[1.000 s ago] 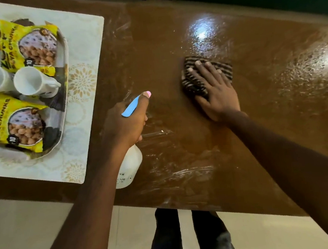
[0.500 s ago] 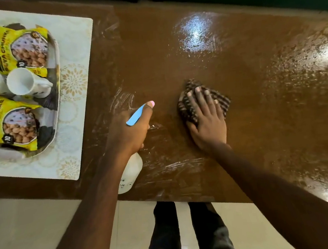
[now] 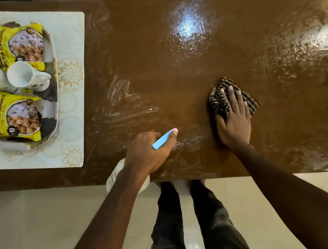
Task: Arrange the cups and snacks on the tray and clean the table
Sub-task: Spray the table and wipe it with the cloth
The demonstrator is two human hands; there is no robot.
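My left hand grips a white spray bottle with a blue trigger and pink nozzle, near the table's front edge. Flat on a brown striped cloth, my right hand presses it onto the wet brown table to the right of the bottle. At the far left an oval tray holds two white cups lying between two yellow snack packets; the second packet is nearer me.
The tray sits on a white floral placemat at the table's left end. Wet streaks and glare cover the table's middle and right. My legs and a pale tiled floor show below the front edge.
My right hand has slid the cloth toward me and then to the right. My left hand with the bottle has drawn back toward the front edge.
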